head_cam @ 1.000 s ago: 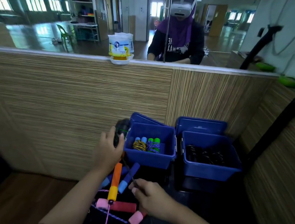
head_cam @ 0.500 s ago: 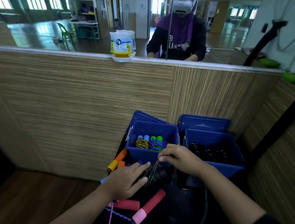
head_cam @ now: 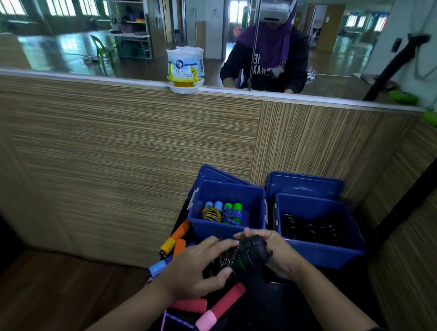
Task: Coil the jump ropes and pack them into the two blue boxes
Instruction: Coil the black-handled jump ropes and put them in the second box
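From the head view, both hands meet just in front of the left blue box [head_cam: 225, 230], over a dark surface; the right hand [head_cam: 274, 252] has its fingers curled round a black jump rope [head_cam: 252, 253], a dark bundle with thin green lines on it, and holds it just clear of that box's near wall; the left hand [head_cam: 196, 267] touches the same bundle from the side away from the boxes, thumb beneath and fingers spread along thin dark strands that fan out of it, though whether it pinches those strands or only rests on them I cannot tell; inside the left blue box lie two coiled ropes side by side, one with light blue handles and a yellow-black cord [head_cam: 212, 212], one with green handles and a purple-blue cord [head_cam: 232, 214]; the right blue box [head_cam: 337, 256] stands just beside the left blue box, apart by a narrow gap, and holds dark coils [head_cam: 311, 229] too dim to tell apart; a blue lid [head_cam: 305, 184] leans upright behind each box; on the outer side of the left blue box lie loose handles, orange [head_cam: 180, 231] and, nearer the camera, light blue [head_cam: 157, 267]; nearer still, past the left hand, lie pink-and-red handles [head_cam: 220, 309]; behind the boxes rises a wood-grain partition [head_cam: 109, 158].
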Motion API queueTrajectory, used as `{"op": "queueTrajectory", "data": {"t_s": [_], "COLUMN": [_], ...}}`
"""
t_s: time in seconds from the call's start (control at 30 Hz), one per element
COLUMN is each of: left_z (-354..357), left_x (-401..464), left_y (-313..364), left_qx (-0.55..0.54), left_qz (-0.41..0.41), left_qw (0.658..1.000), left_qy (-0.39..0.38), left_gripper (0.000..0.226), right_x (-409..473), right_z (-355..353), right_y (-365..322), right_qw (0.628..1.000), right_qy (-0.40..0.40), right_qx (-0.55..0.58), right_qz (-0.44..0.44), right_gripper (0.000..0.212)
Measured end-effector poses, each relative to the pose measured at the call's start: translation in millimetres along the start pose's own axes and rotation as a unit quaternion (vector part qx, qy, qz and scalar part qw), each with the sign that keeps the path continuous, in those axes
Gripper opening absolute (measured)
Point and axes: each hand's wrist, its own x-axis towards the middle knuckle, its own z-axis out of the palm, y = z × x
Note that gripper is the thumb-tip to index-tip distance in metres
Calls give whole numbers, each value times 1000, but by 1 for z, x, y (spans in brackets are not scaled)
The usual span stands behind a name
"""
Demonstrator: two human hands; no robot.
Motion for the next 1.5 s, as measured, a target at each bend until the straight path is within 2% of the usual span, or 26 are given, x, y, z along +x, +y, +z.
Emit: {"op": "queueTrajectory", "data": {"t_s": [0.1,0.17,0.23,0.3,0.37,0.43,0.5,0.6,0.67,0.8,0.93,1.03,1.07,1.17,1.27,1.33,1.43,1.5], "left_z": [-1,-6,-15,-24,-31,-30,-21,0,13,28,25,20,20,18,18,15,13,14], "left_x": [9,19,27,31,31,27,18,-5,-19,-33,-34,-29,-26,-16,-4,5,14,17], "left_y": [0,-6,-18,-35,-50,-58,-61,-66,-68,-52,-24,-9,-4,7,8,3,-6,-10], "left_qx": [-18,1,25,62,86,118,205,309,313,238,173,161,156,96,46,36,73,93], "left_qz": [-26,-72,-127,-181,-248,-284,-266,-178,-102,14,22,55,60,17,-50,-96,-141,-172], "left_qw": [996,982,966,949,926,919,929,934,944,969,982,984,985,995,991,979,965,953], "left_qy": [86,174,225,252,273,247,157,23,-4,-61,-65,-52,-41,25,112,174,210,232], "left_gripper": [45,43,44,55,64,68,68,59,56,51,59,58,55,49,47,47,49,52], "right_x": [-1,-6,-12,-18,-24,-32,-37,-32,-26,-18,-14,-12,-13,-12,-14,-17,-19,-23], "right_z": [23,34,41,44,47,54,64,62,48,20,-6,-21,-23,-18,4,23,40,51], "right_y": [14,22,33,42,46,39,24,-3,-16,-20,-12,0,4,20,34,37,36,35], "right_qw": [999,998,994,974,923,880,852,809,795,838,882,953,967,986,983,981,978,987], "right_qy": [18,13,0,14,18,-9,-52,-66,-38,-11,23,16,18,33,65,68,69,28], "right_qx": [29,-16,-99,-225,-384,-467,-503,-550,-570,-512,-450,-291,-247,-157,-169,-180,-196,-155], "right_qz": [27,53,51,20,-35,-83,-136,-194,-203,-187,-140,-82,-66,-36,-5,-8,-4,19], "right_gripper": [23,18,12,6,6,17,18,20,19,18,14,8,11,19,32,28,19,13]}}
